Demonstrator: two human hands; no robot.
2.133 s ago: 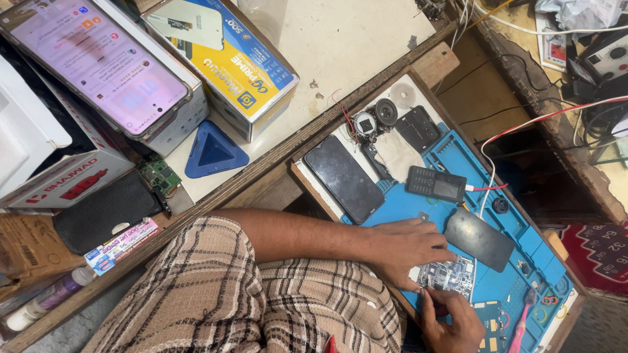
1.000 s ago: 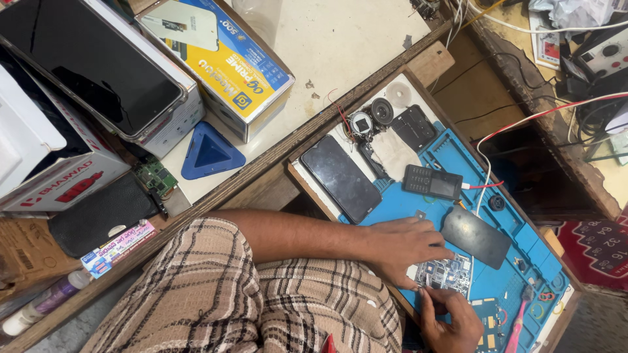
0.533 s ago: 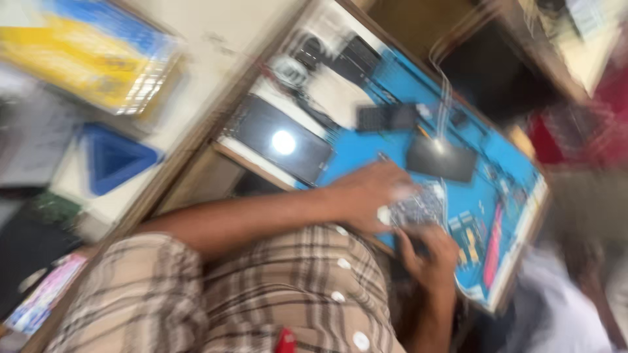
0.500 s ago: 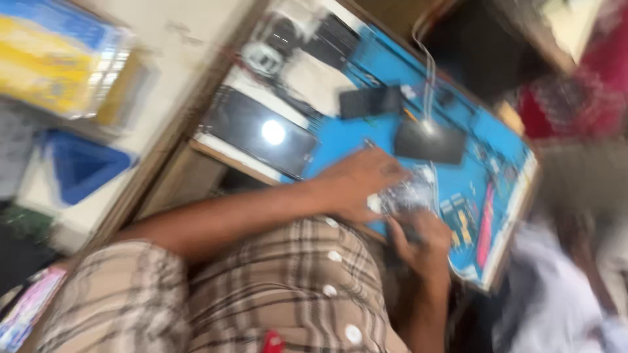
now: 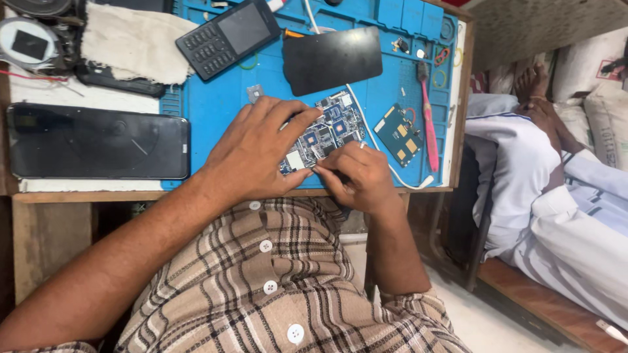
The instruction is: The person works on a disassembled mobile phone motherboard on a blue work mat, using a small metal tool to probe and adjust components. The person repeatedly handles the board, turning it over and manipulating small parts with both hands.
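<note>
Our left hand (image 5: 258, 153) lay on the circuit board (image 5: 327, 127) atop the mat (image 5: 216, 98); our right hand (image 5: 360, 176) touched its near edge. Left lay a smartphone (image 5: 98, 140), behind it a keypad phone (image 5: 229, 36).

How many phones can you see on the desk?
2. A black smartphone lies face up left of the left hand; a keypad phone lies on the blue mat above. Others may be hidden.

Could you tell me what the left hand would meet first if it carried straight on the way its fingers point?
The left hand rests on the circuit board, fingers pointing up and to the right. Going straight on, it would probably meet the black rectangular panel on the blue mat first, though heights are hard to judge.
</note>
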